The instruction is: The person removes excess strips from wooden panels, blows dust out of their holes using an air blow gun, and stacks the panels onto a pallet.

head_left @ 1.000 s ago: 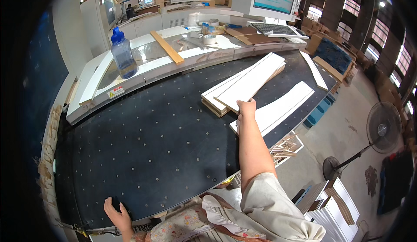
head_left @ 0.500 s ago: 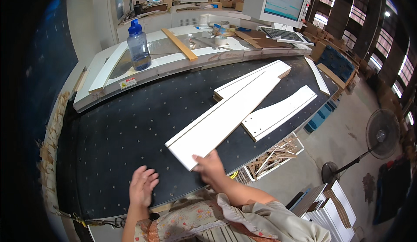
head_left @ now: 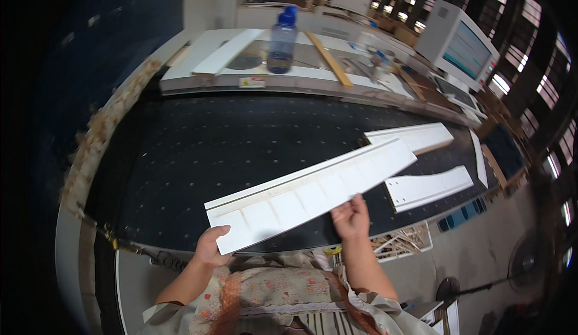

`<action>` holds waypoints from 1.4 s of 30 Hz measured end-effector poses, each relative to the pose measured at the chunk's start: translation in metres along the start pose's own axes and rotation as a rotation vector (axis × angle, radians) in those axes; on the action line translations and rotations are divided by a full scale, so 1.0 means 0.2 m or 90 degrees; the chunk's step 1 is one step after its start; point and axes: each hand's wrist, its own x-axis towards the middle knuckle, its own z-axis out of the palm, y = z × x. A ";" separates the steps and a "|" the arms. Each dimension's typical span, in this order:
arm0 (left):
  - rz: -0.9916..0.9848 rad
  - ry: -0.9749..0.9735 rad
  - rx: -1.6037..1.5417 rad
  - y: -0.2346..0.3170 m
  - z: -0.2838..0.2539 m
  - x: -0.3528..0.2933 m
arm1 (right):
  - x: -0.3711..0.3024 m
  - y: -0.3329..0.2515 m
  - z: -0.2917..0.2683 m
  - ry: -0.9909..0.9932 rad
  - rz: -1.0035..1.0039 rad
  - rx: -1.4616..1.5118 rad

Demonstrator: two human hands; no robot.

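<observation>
A long white board (head_left: 301, 199), with a groove along its far edge and faint cross marks on its face, lies slantwise over the black table. My left hand (head_left: 212, 245) is closed on its near left end, thumb on top and the other fingers hidden underneath. At the board's near long edge is my right hand (head_left: 351, 219), palm turned up and fingers loosely bent and apart; its fingertips meet the edge without visibly gripping it. The board's far end overlaps another white board (head_left: 424, 136). To the right lies a shorter curved white board (head_left: 428, 189) with small holes.
The black table (head_left: 180, 154) is dotted with small studs. Behind it, a ledge carries a blue bottle (head_left: 282, 43), a wooden strip (head_left: 329, 59) and a white strip (head_left: 226, 53). A monitor (head_left: 460, 46) stands at the back right. Below the near edge sits a bin of wood offcuts (head_left: 402, 241).
My left hand has taken hold of the long board's near end, where my right hand was. My right hand has moved along its near edge. The board lies flatter across, and the view has turned left.
</observation>
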 end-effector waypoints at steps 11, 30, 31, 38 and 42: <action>0.241 0.192 0.039 0.31 -0.30 -0.31 | 0.08 0.23 0.15 0.061 0.066 -0.116; 0.137 -0.065 0.196 0.17 0.04 0.05 | 0.08 0.57 0.44 -0.015 0.096 -0.040; 0.137 -0.071 0.201 0.17 0.02 0.12 | 0.08 0.58 0.44 -0.032 0.102 -0.028; 0.218 -0.026 -0.179 0.23 0.14 0.44 | 0.10 0.62 0.43 -0.059 0.061 -0.040; 0.184 -0.022 -0.191 0.20 0.12 0.56 | 0.16 0.65 0.37 -0.155 0.110 -0.028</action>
